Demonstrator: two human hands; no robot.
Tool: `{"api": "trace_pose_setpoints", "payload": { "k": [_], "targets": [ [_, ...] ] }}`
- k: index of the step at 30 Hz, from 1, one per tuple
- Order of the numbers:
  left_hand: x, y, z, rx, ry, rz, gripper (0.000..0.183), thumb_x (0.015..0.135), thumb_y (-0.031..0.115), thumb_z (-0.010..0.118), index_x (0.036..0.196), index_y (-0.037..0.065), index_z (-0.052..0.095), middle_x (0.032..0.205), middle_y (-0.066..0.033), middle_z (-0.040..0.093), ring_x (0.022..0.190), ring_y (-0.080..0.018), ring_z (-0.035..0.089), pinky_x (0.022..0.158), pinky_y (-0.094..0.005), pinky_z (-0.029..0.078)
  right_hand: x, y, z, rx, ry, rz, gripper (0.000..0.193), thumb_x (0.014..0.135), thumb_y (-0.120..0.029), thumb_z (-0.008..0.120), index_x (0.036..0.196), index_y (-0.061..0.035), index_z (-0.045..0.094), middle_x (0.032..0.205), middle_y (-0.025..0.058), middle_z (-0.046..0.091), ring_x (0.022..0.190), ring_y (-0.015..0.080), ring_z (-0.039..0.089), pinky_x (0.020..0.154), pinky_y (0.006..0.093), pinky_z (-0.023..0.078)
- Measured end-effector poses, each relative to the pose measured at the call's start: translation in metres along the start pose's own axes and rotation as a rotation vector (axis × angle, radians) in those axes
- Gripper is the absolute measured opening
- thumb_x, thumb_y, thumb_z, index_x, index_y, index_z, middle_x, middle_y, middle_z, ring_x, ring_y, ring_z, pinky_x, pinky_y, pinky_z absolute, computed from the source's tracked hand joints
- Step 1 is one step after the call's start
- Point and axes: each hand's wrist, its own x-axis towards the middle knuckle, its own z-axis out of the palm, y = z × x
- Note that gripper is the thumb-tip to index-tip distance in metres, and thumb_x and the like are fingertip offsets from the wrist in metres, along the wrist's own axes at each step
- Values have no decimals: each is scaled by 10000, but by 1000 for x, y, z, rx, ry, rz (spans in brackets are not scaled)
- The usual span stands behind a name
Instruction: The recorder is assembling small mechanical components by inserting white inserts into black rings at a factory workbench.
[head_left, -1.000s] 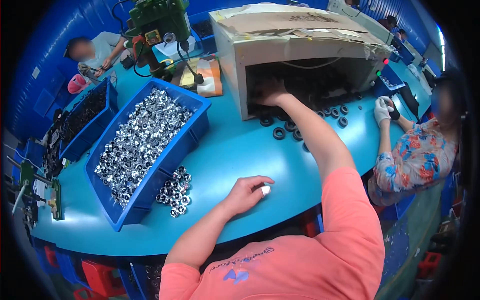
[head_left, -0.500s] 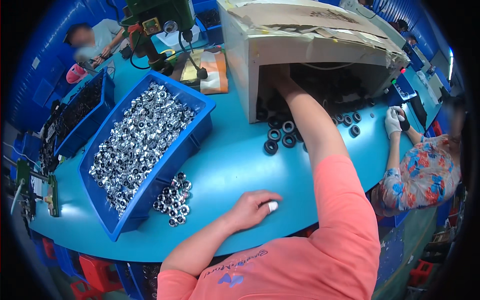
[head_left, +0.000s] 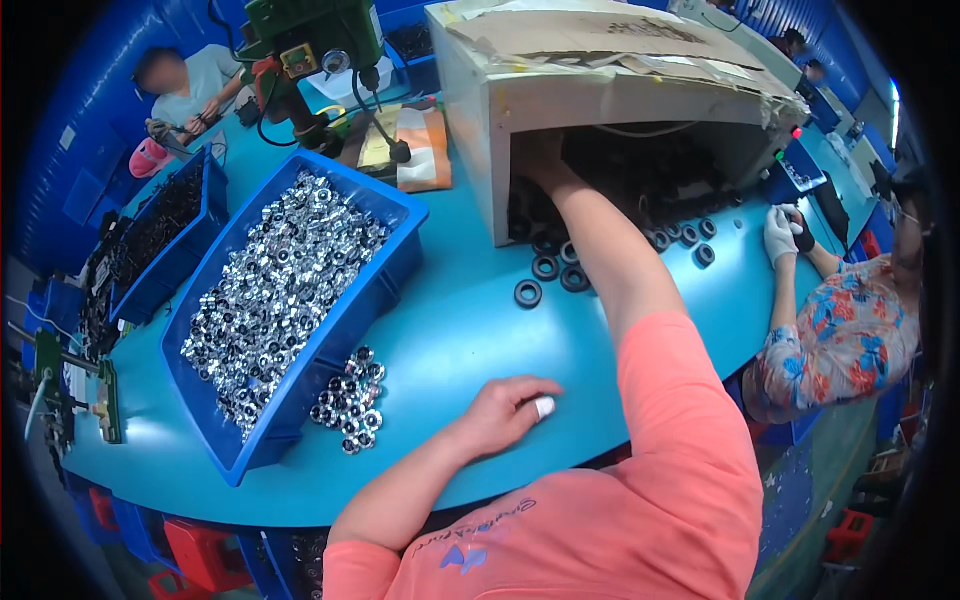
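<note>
My left hand (head_left: 505,408) lies on the blue-green tabletop with its index finger stretched out and its thumb apart, a white wrap round the thumb tip. Nothing shows in it. My right arm reaches into the opening of a white box (head_left: 470,130) with cardboard on top. There my right hand (head_left: 540,158) is in shadow at the left inner wall, and its fingers are hidden. Black rings (head_left: 545,268) lie heaped in the box and spill out onto the table under my forearm. One loose black ring (head_left: 528,293) sits nearest my left hand.
Left of me stands a blue bin (head_left: 415,215) full of shiny metal parts (head_left: 290,270); a small pile of them (head_left: 350,400) lies beside it. A green machine (head_left: 310,45) stands behind. At right, a co-worker's gloved hand (head_left: 780,238) rests near the table edge; another person sits far left.
One black ring at the front left now lies a little nearer me and apart from the others. My right forearm has shifted slightly left inside the box. My left hand stays put.
</note>
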Motion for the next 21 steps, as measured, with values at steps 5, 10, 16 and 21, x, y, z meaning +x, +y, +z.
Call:
{"api": "trace_pose_setpoints", "payload": {
  "k": [5,10,16,21],
  "targets": [
    [-13,-9,-1,-10,57,-62,245,946,78,674,1183,58,731,1016,-71,739,862,-118,657,792,-291,543,-47,-34,-98,53,-379,11,410,825,-422,725,1127,-145,700,1311,95,603,1300,380,475,1009,643,391],
    [-15,-5,4,-14,54,-107,243,957,95,665,1189,75,732,878,-34,703,775,-78,604,688,-268,523,-114,-17,-180,190,-295,-119,197,776,-254,776,935,-147,730,1165,41,653,1171,305,534,1031,523,371],
    [-18,-13,4,-381,195,-147,367,1026,161,597,1387,95,595,885,-51,666,739,-100,611,595,-266,522,-173,-44,-234,654,-258,-76,229,775,-127,793,971,-62,695,1191,71,697,1086,280,630,942,365,499],
    [-27,-2,-11,-856,341,-48,545,1080,396,515,1500,56,445,1070,-108,660,861,-188,666,649,-327,568,-205,-99,-273,844,-298,-102,370,735,-97,786,1085,-89,665,1126,63,703,1044,283,634,898,391,509]
  ]
}}
